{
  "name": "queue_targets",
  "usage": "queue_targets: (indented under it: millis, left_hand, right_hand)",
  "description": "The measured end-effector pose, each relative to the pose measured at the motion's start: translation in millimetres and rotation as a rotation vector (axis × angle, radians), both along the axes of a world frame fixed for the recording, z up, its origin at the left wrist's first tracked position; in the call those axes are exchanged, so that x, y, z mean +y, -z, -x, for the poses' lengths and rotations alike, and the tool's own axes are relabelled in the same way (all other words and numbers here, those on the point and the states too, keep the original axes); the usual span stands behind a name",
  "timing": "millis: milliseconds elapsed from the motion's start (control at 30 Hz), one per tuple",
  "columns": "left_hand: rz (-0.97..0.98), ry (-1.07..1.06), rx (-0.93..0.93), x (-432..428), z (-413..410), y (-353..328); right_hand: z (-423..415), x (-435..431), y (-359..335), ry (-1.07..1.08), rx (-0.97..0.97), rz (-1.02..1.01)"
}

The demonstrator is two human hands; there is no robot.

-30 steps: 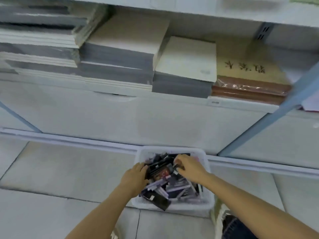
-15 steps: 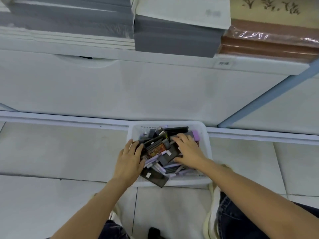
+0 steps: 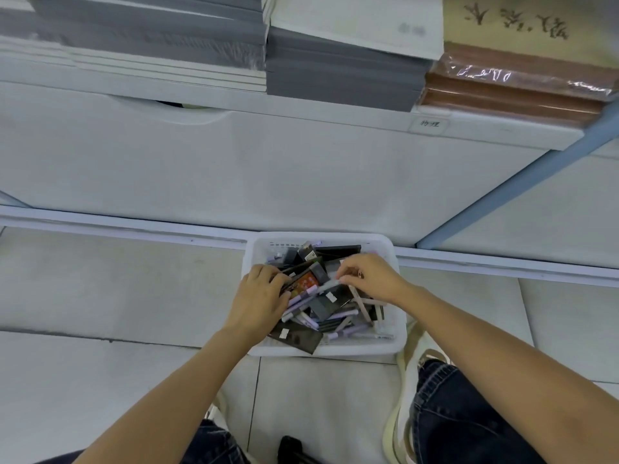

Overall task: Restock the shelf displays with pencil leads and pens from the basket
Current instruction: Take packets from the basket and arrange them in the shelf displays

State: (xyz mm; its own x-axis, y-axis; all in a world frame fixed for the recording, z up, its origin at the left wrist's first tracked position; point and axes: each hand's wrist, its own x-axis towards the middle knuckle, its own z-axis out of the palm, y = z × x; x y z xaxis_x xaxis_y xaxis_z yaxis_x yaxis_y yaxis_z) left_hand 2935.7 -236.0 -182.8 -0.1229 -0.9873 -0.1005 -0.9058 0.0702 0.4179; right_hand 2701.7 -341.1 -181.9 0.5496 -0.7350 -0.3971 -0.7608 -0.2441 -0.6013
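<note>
A white plastic basket sits on the floor against the shelf base. It is heaped with lilac pens and dark flat packs of pencil leads. My left hand lies over the basket's left side, its fingers curled round a dark pack with an orange label. My right hand reaches in from the right and pinches one lilac pen at its upper end. The lower layers of the basket are hidden.
The white shelf unit rises directly behind the basket, its blue upright slanting at the right. Stacks of grey and white exercise books and brown wrapped ones fill the shelf above. My knees and a pale shoe flank the basket.
The view has dropped and closed in on the basket. My right hand has gone from lying flat on the packs to pinching a lilac pen. My left hand has curled onto the orange-labelled pack.
</note>
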Motion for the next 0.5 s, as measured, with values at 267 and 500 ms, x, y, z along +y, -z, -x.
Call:
queue_targets:
  millis: [267,500]
  left_hand:
    - [-0.343,-0.112,0.707,-20.8,20.6,-25.5]
    - [-0.269,-0.373,0.594,-15.2,0.8,-12.9]
  right_hand:
    - [-30.1,-14.4,-46.0,0.097,-0.337,-0.101]
    - [-36.8,1.7,-9.7,0.297,-0.260,-0.231]
